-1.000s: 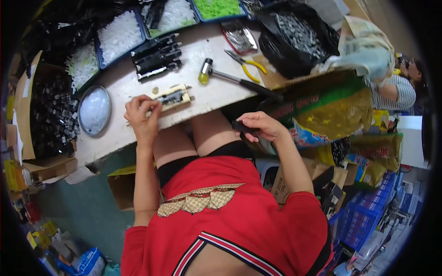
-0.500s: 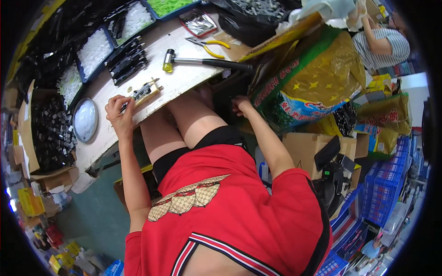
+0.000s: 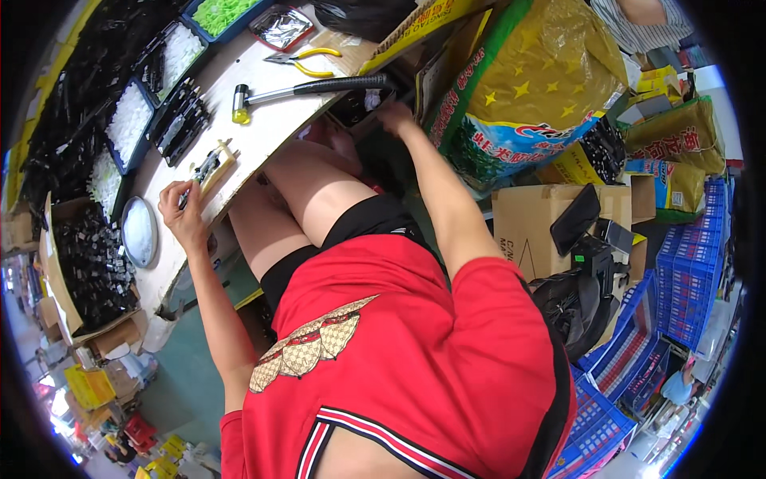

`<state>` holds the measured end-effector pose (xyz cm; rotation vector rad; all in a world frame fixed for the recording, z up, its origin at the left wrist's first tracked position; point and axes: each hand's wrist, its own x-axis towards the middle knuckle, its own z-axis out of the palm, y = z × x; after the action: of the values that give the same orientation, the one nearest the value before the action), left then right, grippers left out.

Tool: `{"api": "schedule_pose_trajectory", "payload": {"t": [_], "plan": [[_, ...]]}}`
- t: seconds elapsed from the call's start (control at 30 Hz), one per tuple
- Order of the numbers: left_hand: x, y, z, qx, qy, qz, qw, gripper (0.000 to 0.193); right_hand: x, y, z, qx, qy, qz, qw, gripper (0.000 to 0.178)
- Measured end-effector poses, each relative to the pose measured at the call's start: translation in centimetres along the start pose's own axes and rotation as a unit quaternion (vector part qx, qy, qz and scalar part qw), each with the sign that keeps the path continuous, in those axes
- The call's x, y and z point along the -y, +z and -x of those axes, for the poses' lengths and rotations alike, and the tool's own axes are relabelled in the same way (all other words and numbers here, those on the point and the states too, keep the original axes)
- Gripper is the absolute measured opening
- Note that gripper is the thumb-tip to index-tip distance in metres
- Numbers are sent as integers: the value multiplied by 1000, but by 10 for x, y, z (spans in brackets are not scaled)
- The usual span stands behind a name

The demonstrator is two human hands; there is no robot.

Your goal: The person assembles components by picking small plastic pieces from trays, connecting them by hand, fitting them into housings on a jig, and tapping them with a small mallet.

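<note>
My left hand (image 3: 183,214) is down to the left of the hammer (image 3: 315,85), its fingers closed narrowly around a small dark piece (image 3: 185,196). Just beside those fingers, nearer me than the hammer's head, a pale block (image 3: 219,174) lies on the worktop (image 3: 259,132) with a dark part (image 3: 207,165) along it. My right hand (image 3: 395,118) reaches past the worktop's edge, just on my side of the hammer's handle end; its fingers are blurred there, so I can't tell whether it grips anything. Beyond the hammer lie pliers (image 3: 290,59) with yellow handles and a red tray (image 3: 254,29) of silvery pieces. Left of the hammer's head sits a row of black parts (image 3: 179,124), and farther left, nearer me, a round bowl (image 3: 140,231). Right of the hammer stands a big gold and green sack (image 3: 542,88).
</note>
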<state>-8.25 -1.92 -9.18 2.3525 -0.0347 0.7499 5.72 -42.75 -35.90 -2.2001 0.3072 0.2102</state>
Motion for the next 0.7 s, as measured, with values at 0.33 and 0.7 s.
{"api": "schedule_pose_trajectory", "payload": {"t": [0.33,0.7], "plan": [[-4,0,7,-9,-8,-13,1000,7,46,-47,41,41,-72,107,991,28],[0,-7,2,-31,-14,-32,999,6,229,-201,258,486,-424,-537,544,44]]}}
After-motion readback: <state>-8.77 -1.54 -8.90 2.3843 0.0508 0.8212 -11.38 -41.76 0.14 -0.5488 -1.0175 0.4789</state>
